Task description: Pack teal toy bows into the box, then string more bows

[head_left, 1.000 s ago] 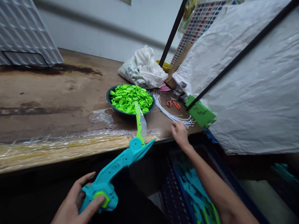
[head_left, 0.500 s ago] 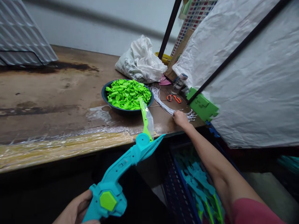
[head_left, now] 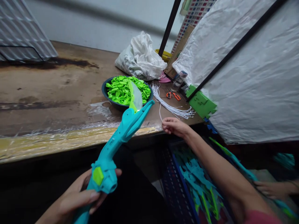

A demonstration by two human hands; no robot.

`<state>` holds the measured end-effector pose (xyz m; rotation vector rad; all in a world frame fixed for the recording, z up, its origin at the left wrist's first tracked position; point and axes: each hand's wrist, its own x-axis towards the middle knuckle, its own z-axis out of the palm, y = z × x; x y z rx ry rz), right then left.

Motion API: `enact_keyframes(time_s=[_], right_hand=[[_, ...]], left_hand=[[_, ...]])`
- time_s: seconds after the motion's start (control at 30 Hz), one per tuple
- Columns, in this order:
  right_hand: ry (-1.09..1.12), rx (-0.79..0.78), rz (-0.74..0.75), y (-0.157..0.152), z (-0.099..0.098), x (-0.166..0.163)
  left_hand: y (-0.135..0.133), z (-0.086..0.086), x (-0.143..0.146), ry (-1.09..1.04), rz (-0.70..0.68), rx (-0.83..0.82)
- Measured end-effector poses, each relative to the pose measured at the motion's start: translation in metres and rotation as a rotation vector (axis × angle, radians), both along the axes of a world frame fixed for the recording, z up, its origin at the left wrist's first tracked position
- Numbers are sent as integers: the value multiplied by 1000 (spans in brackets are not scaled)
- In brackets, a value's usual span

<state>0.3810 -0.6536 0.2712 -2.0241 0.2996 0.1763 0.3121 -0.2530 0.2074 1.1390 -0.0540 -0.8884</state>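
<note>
My left hand (head_left: 78,196) is wrapped round the grip of a teal plastic toy bow (head_left: 111,144) with a green hexagonal piece. The bow's upper end slants up past the table edge, and its green tip with a clear part stands in front of the bowl (head_left: 116,105) of bright green plastic pieces. Between the fingertips of my right hand (head_left: 174,126) is pinched a thin white string (head_left: 160,112). It leads up toward a bundle of white strings (head_left: 174,109) lying on the table.
Orange-handled scissors (head_left: 173,95), a bottle (head_left: 179,80), a white sack (head_left: 142,57) and green foam mats (head_left: 202,102) stand or lie at the back right. Below the edge, a blue crate (head_left: 175,177) holds several bows. Another person's hand (head_left: 272,188) holds a teal bow at right.
My right hand has drawn back left and toward me from the bundle with a string. The bow in my left hand has swung left and turned. Another person's hand has appeared with a bow.
</note>
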Motion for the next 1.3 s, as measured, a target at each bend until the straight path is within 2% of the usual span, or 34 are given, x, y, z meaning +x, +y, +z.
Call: enact_keyframes(time_s=[0.07,0.17,0.27,0.37,0.47,0.67,0.83,1.0,1.1,1.2,1.3], right_hand=[[63,249,116,38,-13,-32],[202,506,250,93,-42,-77],[416,704,350,135,-74,-110],[534,840,395,160,-96,-128],[517,901,370,172,-103,-135],[439,863,257,187,-99,-145],[536,865,363,214,-111,-161],[605,942,477,235,-124,-169],[423,1026,351,231,-116,-158],[220,1142,52,215,-102,-137],[80,1154,-173,194,-93,-112]], left_hand=[[-9,2,7,6,-55,-51],[-26,2,15,8,-122,-111],[-36,-2,19,8,-160,-148],[-36,-8,16,27,-201,-172],[-29,-14,8,19,-208,-155],[1,-19,-13,60,-272,-21],[20,-22,-29,71,-225,18],[26,-29,-40,129,-152,-40],[38,-30,-43,140,-184,-50],[52,-27,-48,166,-214,53],[62,-25,-54,197,-240,168]])
